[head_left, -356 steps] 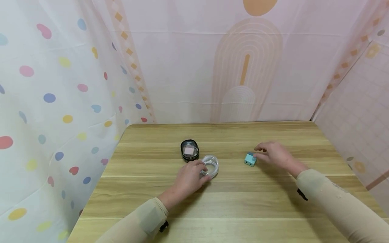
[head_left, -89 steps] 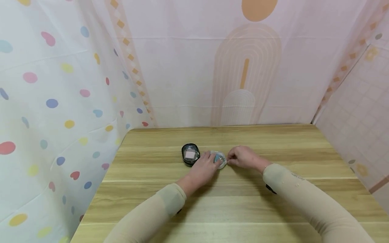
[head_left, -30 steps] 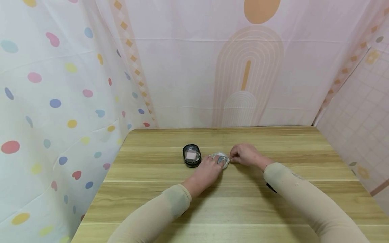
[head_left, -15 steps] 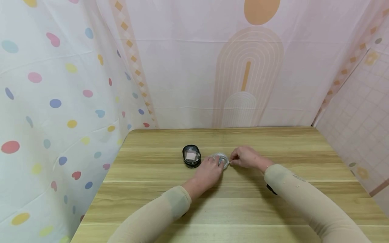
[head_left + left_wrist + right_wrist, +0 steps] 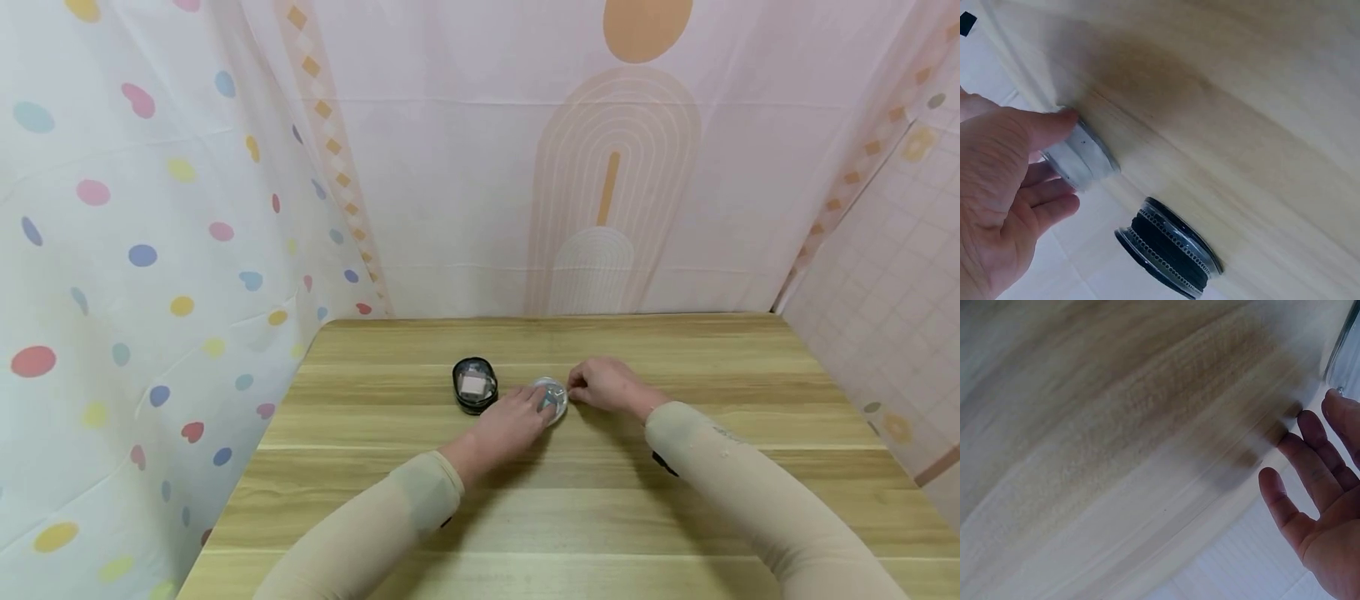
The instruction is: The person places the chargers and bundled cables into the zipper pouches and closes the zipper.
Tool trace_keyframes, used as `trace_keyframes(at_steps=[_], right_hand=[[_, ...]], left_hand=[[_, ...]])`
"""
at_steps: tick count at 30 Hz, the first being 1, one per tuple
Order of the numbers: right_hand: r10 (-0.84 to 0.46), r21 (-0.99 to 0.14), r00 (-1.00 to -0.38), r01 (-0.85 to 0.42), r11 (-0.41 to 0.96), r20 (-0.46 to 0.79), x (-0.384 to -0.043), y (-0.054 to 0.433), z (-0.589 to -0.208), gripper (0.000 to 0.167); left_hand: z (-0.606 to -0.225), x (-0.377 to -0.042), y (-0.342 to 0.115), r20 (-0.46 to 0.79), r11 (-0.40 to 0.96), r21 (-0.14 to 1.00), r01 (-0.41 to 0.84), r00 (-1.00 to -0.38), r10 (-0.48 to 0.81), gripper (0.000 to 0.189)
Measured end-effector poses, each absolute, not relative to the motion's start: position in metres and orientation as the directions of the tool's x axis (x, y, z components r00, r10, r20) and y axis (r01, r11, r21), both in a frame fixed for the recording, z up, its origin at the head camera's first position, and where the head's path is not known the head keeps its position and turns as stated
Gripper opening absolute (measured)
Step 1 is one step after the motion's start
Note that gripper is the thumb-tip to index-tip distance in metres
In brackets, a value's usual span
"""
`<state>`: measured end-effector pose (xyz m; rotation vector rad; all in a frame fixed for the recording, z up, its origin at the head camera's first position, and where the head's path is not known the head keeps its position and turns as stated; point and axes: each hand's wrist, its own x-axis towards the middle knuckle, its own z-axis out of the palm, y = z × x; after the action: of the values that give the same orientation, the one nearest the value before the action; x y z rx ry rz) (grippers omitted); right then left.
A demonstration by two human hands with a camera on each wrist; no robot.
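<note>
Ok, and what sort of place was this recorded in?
Probably a makeshift indoor filming corner: a wood-grain table set before hung cloths, with a spotted cloth on the left and a pinkish cloth with an arch design behind.

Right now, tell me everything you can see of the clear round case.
The clear case is rounded, with transparent, plastic-looking walls; something light blue shows inside. It lies flat on the wooden table, right of the black-rimmed case and apart from it. The left hand grips its left side; the right hand is at its right edge, contact unclear. Whether it's fully closed can't be told.
</note>
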<state>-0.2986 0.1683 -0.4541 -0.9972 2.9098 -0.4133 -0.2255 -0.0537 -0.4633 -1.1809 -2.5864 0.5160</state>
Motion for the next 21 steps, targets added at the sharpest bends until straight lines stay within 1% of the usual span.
trace_keyframes(at_steps=[4, 9, 21], right_hand=[[-0.609, -0.274, -0.791, -0.599, 0.752, 0.06, -0.2985, 0.1693, -0.4555, 0.009], [-0.625, -0.296, -0.777, -0.617, 0.729, 0.08, -0.2993, 0.1721, -0.4577, 0.008], [-0.653, -0.309, -0.753, -0.641, 0.703, 0.077, -0.3004, 0.1765, -0.4592, 0.007]], left_hand=[[-0.4636, -0.2257, -0.052, 0.046, 0.614, -0.414, 0.672, -0.658, 0.751, 0.037], [-0.4659, -0.2247, -0.0496, 0.053, 0.636, -0.419, 0.648, -0.682, 0.73, 0.038], [-0.4691, -0.2238, -0.0474, 0.066, 0.651, -0.43, 0.626, -0.697, 0.714, 0.038]])
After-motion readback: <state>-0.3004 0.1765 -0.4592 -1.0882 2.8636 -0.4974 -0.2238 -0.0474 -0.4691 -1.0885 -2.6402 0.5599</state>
